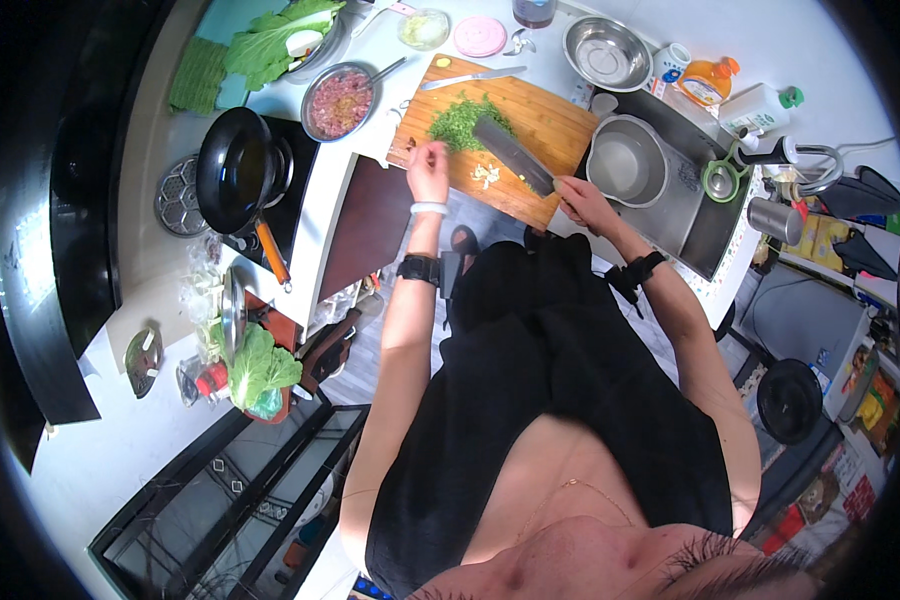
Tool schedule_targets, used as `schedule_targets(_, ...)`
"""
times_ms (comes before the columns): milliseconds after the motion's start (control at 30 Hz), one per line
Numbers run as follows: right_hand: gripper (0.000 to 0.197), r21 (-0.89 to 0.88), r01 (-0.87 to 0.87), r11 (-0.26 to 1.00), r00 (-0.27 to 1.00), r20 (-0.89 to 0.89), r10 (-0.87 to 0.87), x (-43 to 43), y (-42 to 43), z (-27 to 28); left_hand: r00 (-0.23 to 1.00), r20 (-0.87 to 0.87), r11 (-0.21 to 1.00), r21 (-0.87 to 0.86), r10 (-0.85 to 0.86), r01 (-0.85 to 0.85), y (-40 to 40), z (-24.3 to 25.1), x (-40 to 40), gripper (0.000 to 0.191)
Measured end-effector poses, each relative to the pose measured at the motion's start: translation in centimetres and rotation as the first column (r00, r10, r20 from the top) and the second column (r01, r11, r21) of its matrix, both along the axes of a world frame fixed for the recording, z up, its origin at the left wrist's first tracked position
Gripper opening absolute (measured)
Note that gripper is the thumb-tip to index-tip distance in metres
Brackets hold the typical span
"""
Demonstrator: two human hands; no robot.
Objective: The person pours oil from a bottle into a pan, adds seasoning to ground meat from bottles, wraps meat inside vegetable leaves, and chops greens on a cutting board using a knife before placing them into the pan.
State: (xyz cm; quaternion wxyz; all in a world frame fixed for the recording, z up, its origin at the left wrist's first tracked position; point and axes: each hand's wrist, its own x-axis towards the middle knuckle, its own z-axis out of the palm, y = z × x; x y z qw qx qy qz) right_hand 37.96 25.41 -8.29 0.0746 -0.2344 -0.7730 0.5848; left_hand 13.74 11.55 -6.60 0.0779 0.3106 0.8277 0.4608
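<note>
My right hand (586,207) grips the handle of a cleaver (516,156), whose broad blade lies over a wooden cutting board (544,105) and reaches chopped green herbs (465,124). At the board's left edge is my left hand (427,171), its fingers curled just below the herb pile. Whether those fingers pinch anything is too small to see. Between my hands, chopped pale pieces, perhaps garlic (485,175), sit near the board's front edge. A knife (474,77) lies across the far part of the board, close to a small yellow slice (442,62).
Left of the board stand a bowl of minced meat (339,101) with a utensil in it and a black wok (232,171) on the stove. On the right, a pot (627,161) sits in the sink (701,217). A metal basin (607,54) and soap bottles line the back.
</note>
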Motion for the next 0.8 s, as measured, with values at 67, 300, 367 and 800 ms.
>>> schedule_targets(67,0.025,-0.752,0.207,0.626,0.976,0.202,-0.080,-0.8,0.1,2.1,0.994,-0.013,0.993,-0.027,-0.112,0.112,-0.4,-0.4,2.2,0.011)
schedule_targets(300,0.024,-0.884,0.267,0.384,0.964,0.241,-0.117,-1.8,-0.3,2.3,0.949,-0.182,0.965,-0.097,-0.258,0.244,1.4,-2.5,7.4,0.019)
schedule_targets(367,0.025,-0.853,0.195,0.484,0.981,0.177,-0.084,-1.5,-0.4,3.2,0.966,-0.184,0.981,-0.100,-0.183,0.167,1.3,-3.5,6.8,0.016)
schedule_targets(800,0.032,-0.829,0.391,0.400,0.904,0.264,-0.336,0.8,2.5,-2.0,0.918,-0.396,0.785,-0.557,0.036,-0.271,-0.6,-8.2,-5.8,0.027)
